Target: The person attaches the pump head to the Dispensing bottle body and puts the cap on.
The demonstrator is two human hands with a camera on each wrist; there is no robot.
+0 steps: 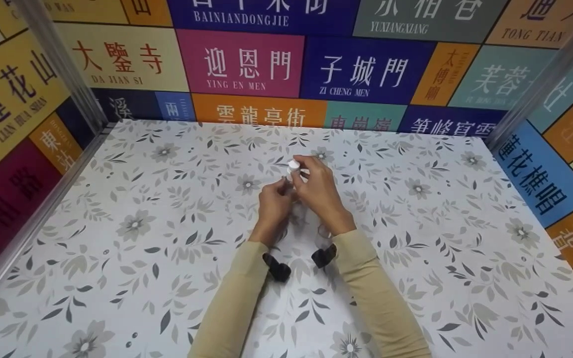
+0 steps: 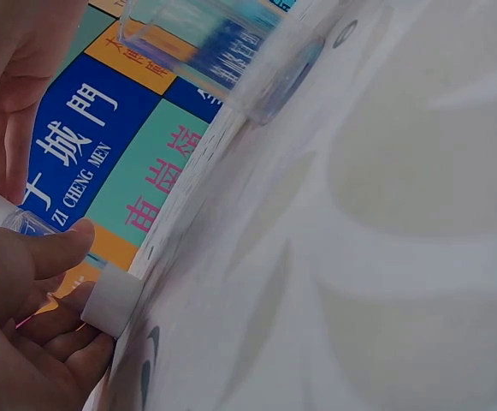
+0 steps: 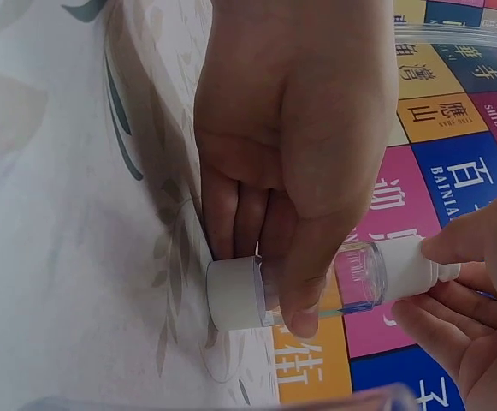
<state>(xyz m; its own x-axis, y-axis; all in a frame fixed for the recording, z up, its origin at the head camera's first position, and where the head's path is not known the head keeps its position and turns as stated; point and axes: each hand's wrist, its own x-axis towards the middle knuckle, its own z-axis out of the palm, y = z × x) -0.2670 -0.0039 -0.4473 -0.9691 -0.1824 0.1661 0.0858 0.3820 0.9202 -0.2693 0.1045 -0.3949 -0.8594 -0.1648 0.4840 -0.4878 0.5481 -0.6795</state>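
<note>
A small clear bottle (image 3: pixel 355 278) with white pieces at both ends stands upright between the two hands, just over the table. The left hand (image 1: pixel 274 204) grips its clear body from the side, thumb across the front; the white lower end (image 2: pixel 111 300) sticks out below the fingers. With thumb and fingers, the right hand (image 1: pixel 319 186) pinches the white top piece (image 3: pixel 406 267), which has a narrower tip. Part of the body is hidden behind the left thumb. A clear, cup-like container (image 2: pixel 257 90) stands on the table close to the hands.
A white tablecloth (image 1: pixel 132 278) with grey flowers and leaves covers the table. Coloured panels (image 1: pixel 241 64) with Chinese lettering form the back and side walls. Clear corner strips (image 1: pixel 62 59) run up at the rear. Dark wrist cameras (image 1: pixel 277 268) sit at the cuffs.
</note>
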